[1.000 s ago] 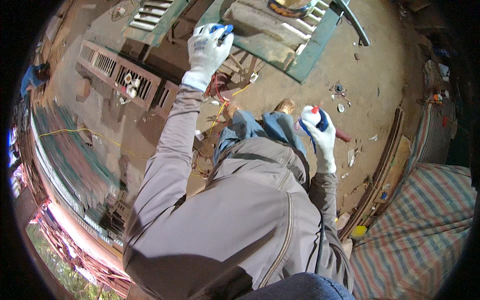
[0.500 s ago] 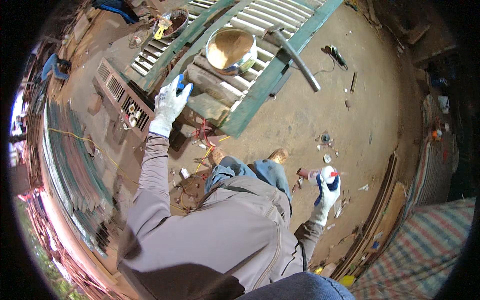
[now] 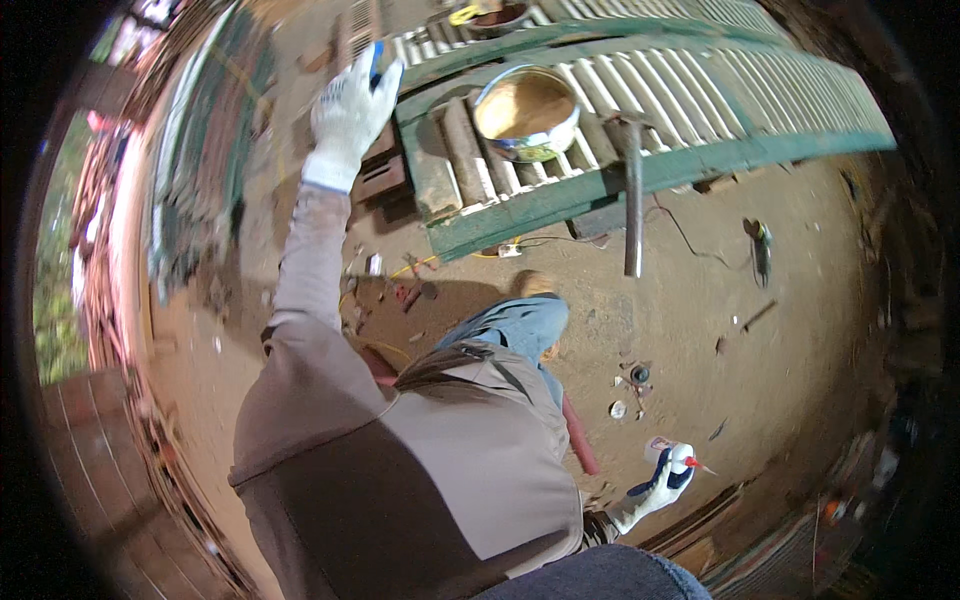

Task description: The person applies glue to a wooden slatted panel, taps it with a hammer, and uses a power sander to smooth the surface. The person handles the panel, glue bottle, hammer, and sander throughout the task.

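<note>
Right hand (image 3: 658,490) carries the bottle (image 3: 683,456) well clear of the green louvred panel (image 3: 720,162)

The view has swung round since 0.5 s ago: the panel, which then ran up toward the top right, now stretches across to the right. The right hand, fingers wrapped round the white, red-nozzled bottle, has shifted to the lower right, over the floor (image 3: 700,330) and farther from the panel. The left hand (image 3: 352,112) is gloved too, its thumb and fingers spread with nothing visible in them. It is nearest the panel's left end; whether it touches anything there cannot be told.

On the slats sit a tub (image 3: 540,150) of tan material and a hammer (image 3: 634,205), its handle jutting past the near edge. Beyond is another tub (image 3: 497,24) with a yellow-handled tool (image 3: 464,15).

With the 2 hands so far apart — and the bottle away from the slats — neither seems to be working the panel just now.
</note>
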The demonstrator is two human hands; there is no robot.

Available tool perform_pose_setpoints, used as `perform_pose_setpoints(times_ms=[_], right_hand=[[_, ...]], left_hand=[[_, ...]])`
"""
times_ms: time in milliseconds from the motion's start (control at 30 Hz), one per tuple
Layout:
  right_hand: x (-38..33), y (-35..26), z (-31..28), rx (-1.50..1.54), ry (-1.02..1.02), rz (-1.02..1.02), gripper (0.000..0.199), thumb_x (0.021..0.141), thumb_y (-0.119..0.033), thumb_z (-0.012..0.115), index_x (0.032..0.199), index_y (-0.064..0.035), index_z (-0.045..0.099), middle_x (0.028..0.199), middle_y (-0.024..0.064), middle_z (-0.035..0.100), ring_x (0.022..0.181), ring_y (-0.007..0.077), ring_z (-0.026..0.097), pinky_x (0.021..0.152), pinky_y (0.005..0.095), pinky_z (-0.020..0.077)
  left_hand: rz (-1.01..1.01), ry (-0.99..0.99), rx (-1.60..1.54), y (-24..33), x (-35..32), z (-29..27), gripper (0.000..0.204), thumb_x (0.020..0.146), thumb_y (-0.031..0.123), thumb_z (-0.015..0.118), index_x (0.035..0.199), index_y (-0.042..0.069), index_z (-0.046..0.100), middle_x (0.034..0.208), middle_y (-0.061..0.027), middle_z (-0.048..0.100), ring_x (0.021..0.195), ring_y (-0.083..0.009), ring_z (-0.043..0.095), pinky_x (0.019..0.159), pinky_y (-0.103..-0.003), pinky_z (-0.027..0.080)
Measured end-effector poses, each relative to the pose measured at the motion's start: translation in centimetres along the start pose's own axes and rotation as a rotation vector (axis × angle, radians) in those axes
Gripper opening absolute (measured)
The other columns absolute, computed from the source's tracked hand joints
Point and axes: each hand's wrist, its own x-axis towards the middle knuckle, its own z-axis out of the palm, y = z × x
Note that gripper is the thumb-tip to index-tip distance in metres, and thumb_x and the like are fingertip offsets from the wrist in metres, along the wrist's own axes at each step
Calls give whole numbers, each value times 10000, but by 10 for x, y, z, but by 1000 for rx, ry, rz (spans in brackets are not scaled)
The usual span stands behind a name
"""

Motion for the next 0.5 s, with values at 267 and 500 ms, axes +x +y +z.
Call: perform_pose_setpoints(times_ms=[267,500], right_hand=[[144,-79,112,-6,-245,-31,568,877,34,769,1403,33,554,1278,121,635,1080,207,654,980,350,554],[244,-144,149,69,-311,-41,511,902,37,723,1387,38,563,1249,100,662,1095,186,653,993,337,532]], left_hand=[[-59,-301,-172,61,-8,84,502,953,522,648,1264,129,667,937,-169,752,870,-375,724,795,-499,571],[-119,-560,242,68,-18,147,491,890,555,699,1174,155,714,1053,-136,759,1010,-317,724,904,-450,559]])
